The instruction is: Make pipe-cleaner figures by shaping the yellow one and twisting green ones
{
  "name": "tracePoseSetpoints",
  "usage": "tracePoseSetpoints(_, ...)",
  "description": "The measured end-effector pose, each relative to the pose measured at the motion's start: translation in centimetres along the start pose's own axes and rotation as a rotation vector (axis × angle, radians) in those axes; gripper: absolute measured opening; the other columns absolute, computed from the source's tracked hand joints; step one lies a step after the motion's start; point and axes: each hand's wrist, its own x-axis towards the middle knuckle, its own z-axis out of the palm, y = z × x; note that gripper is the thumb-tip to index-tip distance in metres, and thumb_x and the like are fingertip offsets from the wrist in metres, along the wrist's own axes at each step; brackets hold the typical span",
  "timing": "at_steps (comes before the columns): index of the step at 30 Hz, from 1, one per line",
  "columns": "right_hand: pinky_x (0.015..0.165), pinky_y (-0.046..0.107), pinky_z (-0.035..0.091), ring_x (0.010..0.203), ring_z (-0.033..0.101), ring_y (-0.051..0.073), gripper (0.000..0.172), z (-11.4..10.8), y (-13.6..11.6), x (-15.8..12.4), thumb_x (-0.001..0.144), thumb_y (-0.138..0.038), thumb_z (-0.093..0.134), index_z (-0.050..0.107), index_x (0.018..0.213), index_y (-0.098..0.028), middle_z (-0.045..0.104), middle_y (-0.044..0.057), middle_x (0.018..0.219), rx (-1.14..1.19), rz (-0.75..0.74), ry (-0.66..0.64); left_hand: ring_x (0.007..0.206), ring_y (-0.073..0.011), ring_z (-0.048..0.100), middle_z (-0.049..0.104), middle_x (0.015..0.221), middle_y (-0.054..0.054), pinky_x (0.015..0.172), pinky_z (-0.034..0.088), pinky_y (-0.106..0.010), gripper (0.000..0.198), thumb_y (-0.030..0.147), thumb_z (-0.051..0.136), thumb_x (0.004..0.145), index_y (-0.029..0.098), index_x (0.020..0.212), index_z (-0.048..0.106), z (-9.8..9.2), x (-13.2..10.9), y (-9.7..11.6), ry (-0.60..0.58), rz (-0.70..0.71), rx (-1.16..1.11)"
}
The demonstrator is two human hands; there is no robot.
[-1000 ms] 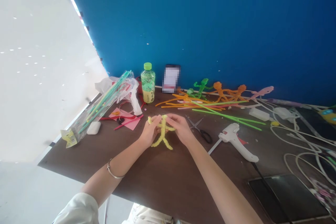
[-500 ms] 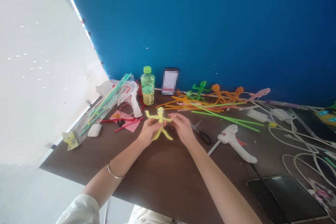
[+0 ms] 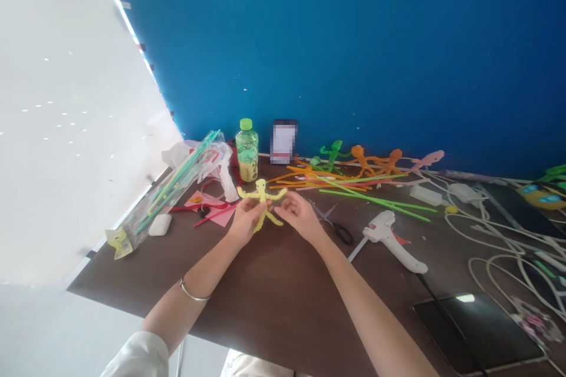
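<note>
A small yellow pipe cleaner figure (image 3: 262, 188) with a round head, raised arms and spread legs is upright above the table. My left hand (image 3: 244, 222) pinches it at the body, thumb in front. Beside the figure's right-hand arm and leg is my right hand (image 3: 301, 218), fingers loosely curled and apart, with nothing visible in them. Whether a fingertip touches the figure's arm is hard to tell. Behind my right hand lie black-handled scissors (image 3: 341, 232), and a white glue gun (image 3: 391, 241) rests farther right.
Along the blue wall stand a green-capped bottle (image 3: 247, 153), a phone (image 3: 283, 142) and several pipe cleaner figures (image 3: 360, 159). Loose green and orange stems (image 3: 375, 203) lie before them. A bag of stems (image 3: 177, 182) is at left. White cables (image 3: 477, 235) and a dark tablet (image 3: 480, 330) occupy the right.
My right hand has let go of the figure's arm and sits slightly lower. That arm now angles upward. The whole view has shifted a little.
</note>
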Motion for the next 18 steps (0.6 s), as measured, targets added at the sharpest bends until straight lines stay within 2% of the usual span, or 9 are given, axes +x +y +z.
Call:
tracePoseSetpoints(3, 0.055, 0.028, 0.038, 0.054, 0.048, 0.012, 0.026, -1.5, -1.2, 0.1, 0.066, -0.041, 0.063, 0.066, 0.078, -0.018, 0.055, -0.001, 0.060, -0.208, 0.003, -0.111, 0.078, -0.0160, 0.062, 0.064, 0.079, -0.002, 0.076, 0.047, -0.029, 0.027, 0.018, 0.074, 0.057, 0.015, 0.080, 0.059, -0.3, 0.2, 0.7, -0.015, -0.028, 0.018)
tracePoseSetpoints(5, 0.061, 0.031, 0.039, 0.061, 0.052, 0.016, 0.023, -3.0, -2.4, 0.0, 0.067, -0.042, 0.062, 0.067, 0.067, -0.019, 0.061, 0.002, 0.065, -0.289, -0.014, -0.121, 0.074, -0.0151, 0.062, 0.064, 0.076, -0.002, 0.073, 0.048, -0.027, 0.029, 0.017, 0.074, 0.057, 0.015, 0.082, 0.059, -0.6, 0.4, 1.2, -0.061, -0.071, 0.036)
tracePoseSetpoints(7, 0.062, 0.032, 0.039, 0.064, 0.053, 0.017, 0.023, -4.8, -3.6, -0.1, 0.067, -0.043, 0.062, 0.068, 0.069, -0.021, 0.063, 0.003, 0.071, -0.244, -0.018, 0.001, 0.072, -0.0161, 0.063, 0.064, 0.075, -0.003, 0.070, 0.048, -0.028, 0.030, 0.017, 0.074, 0.056, 0.014, 0.082, 0.059, -1.0, 0.5, 1.5, -0.150, -0.128, 0.080)
tracePoseSetpoints(10, 0.051, 0.030, 0.034, 0.050, 0.044, 0.013, 0.026, -7.8, -5.5, -0.6, 0.068, -0.048, 0.060, 0.066, 0.073, -0.024, 0.058, 0.002, 0.064, 0.066, -0.070, 0.286, 0.073, -0.0200, 0.064, 0.065, 0.078, -0.007, 0.070, 0.048, -0.032, 0.033, 0.019, 0.075, 0.056, 0.013, 0.085, 0.060, -1.5, 0.5, 1.8, -0.276, -0.208, 0.202)
tracePoseSetpoints(11, 0.048, 0.030, 0.032, 0.047, 0.040, 0.012, 0.025, -8.8, -6.0, -0.8, 0.069, -0.049, 0.058, 0.064, 0.072, -0.025, 0.055, 0.001, 0.061, 0.170, -0.111, 0.330, 0.074, -0.0210, 0.064, 0.065, 0.079, -0.008, 0.071, 0.048, -0.032, 0.035, 0.019, 0.075, 0.056, 0.013, 0.087, 0.060, -1.5, 0.5, 1.8, -0.299, -0.224, 0.245)
tracePoseSetpoints(13, 0.046, 0.030, 0.030, 0.044, 0.035, 0.012, 0.024, -10.4, -7.2, -1.4, 0.073, -0.051, 0.053, 0.062, 0.069, -0.029, 0.051, 0.001, 0.056, 0.297, -0.200, 0.414, 0.077, -0.0217, 0.064, 0.066, 0.083, -0.009, 0.072, 0.048, -0.032, 0.038, 0.021, 0.074, 0.057, 0.013, 0.091, 0.059, -1.5, 0.4, 1.9, -0.320, -0.234, 0.306)
tracePoseSetpoints(15, 0.047, 0.032, 0.031, 0.045, 0.038, 0.013, 0.020, -11.8, -8.6, -2.4, 0.073, -0.048, 0.054, 0.062, 0.066, -0.031, 0.049, 0.001, 0.053, 0.352, -0.240, 0.452, 0.077, -0.0214, 0.064, 0.066, 0.085, -0.008, 0.072, 0.048, -0.030, 0.038, 0.022, 0.074, 0.057, 0.013, 0.090, 0.059, -1.3, 0.3, 1.9, -0.309, -0.237, 0.335)
tracePoseSetpoints(18, 0.054, 0.035, 0.033, 0.051, 0.048, 0.014, 0.020, -14.1, -11.5, -6.5, 0.073, -0.046, 0.055, 0.063, 0.058, -0.034, 0.051, 0.002, 0.050, 0.314, -0.315, 0.568, 0.075, -0.0205, 0.064, 0.065, 0.083, -0.006, 0.072, 0.048, -0.029, 0.035, 0.023, 0.075, 0.055, 0.014, 0.085, 0.059, -1.1, 0.3, 2.1, -0.250, -0.215, 0.314)
